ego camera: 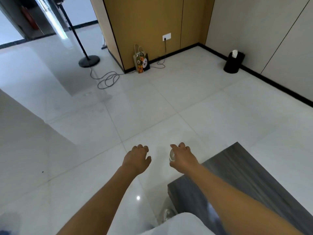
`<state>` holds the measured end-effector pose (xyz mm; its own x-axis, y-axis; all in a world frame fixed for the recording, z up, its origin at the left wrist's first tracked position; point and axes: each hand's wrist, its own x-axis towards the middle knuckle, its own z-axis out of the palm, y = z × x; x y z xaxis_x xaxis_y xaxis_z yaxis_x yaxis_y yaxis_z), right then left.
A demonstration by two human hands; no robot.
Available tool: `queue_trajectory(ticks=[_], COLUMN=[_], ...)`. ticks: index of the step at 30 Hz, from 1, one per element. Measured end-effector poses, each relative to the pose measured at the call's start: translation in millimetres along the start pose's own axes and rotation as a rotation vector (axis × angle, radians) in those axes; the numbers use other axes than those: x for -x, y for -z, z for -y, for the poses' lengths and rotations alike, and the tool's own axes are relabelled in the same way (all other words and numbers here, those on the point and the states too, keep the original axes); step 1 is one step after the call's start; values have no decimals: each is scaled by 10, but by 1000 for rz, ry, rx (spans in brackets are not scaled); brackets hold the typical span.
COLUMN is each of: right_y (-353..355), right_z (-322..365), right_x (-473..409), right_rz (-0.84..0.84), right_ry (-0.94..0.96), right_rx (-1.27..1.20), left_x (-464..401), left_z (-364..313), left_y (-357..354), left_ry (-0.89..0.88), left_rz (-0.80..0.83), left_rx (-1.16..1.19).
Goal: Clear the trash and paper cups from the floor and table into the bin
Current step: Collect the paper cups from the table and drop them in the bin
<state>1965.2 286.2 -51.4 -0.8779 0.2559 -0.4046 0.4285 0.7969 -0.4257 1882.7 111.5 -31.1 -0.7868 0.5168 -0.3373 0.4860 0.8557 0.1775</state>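
Note:
My right hand [182, 157] grips a white paper cup [171, 155], whose rim shows on the hand's left side; most of the cup is hidden by my fingers. My left hand [137, 158] hovers beside it over the floor, fingers loosely curled and holding nothing. The black bin [232, 64] stands far off by the right wall, and something white [234, 53] pokes out of its top. A dark grey table [254, 180] lies under my right forearm.
A patterned paper bag [142, 62] leans against the tan cabinet [149, 28]. A black stand base [89, 61] and a coiled cable [108, 80] lie on the white tiled floor at back left. A wall outlet [166, 36] has a cord plugged in.

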Motion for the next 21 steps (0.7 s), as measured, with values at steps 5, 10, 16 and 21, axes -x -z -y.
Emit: queue_trajectory(ticks=[5,10,16,21], right_y=[615,1069,1655,2331], right_z=[71,22,-49,-20], right_x=[-819,-1709,-2974,-4210], right_rz=[-37,-77,-116,-160], right_ry=[-20,-67,-179,-246], right_rx=[-32,-69,-115,-153], left_x=[-820,-1873,-3472,-4912], left_z=[-3,21,45,35], left_y=[445,833,1341,1894], left_ry=[-6,-57,-191,-273], left_rz=[17,14,78,72], left_rx=[-15,-28,-119,-149])
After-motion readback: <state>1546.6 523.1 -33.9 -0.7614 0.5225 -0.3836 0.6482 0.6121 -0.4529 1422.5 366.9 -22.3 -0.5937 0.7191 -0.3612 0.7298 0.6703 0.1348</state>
